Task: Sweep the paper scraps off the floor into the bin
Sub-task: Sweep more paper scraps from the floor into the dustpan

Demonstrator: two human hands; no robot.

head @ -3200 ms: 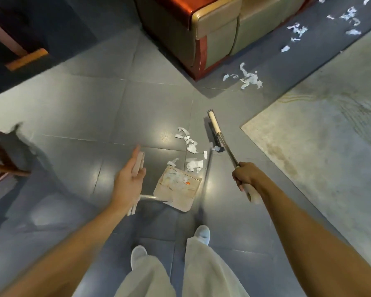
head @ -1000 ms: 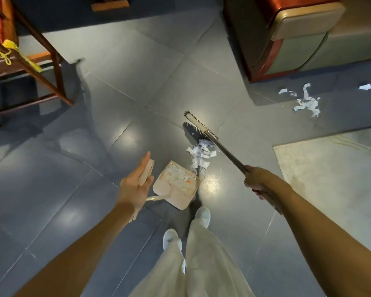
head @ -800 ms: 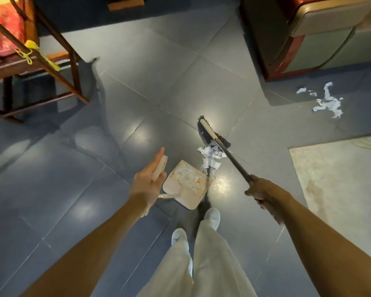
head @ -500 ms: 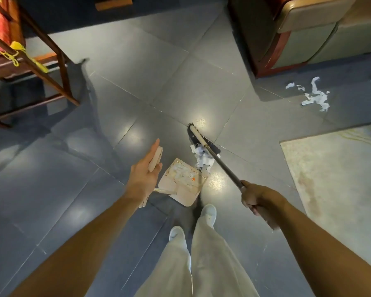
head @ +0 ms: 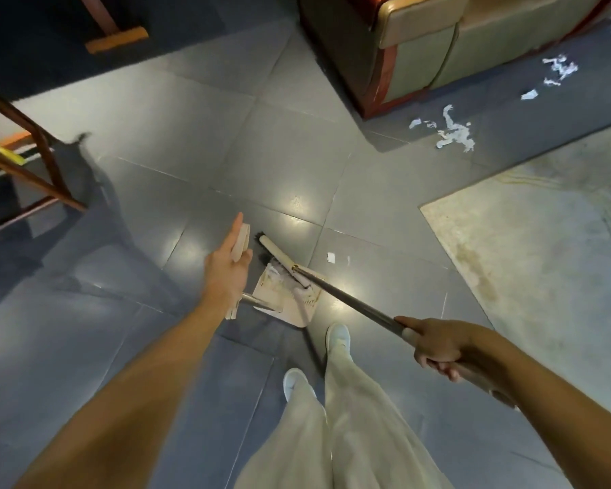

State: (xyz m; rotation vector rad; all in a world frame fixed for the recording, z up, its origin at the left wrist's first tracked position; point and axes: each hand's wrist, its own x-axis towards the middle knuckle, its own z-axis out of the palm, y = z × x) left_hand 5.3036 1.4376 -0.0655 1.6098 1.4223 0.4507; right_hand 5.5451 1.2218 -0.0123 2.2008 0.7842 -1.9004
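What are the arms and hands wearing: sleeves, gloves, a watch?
Nothing: left hand and right hand are ungloved, no watch, ring or band visible, left forearm and right forearm bare to the frame's edge. Below, loose cream trousers and white shoes.

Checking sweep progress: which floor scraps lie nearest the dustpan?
The two small scraps beside the broom head; the larger clusters lie farther off by the sofa.

An upholstered sofa [head: 420, 58] with red-brown trim stands at the far right. A pale, stained rug [head: 544, 259] lies nearer, at the right. A wooden chair frame [head: 50, 167] stands far left.
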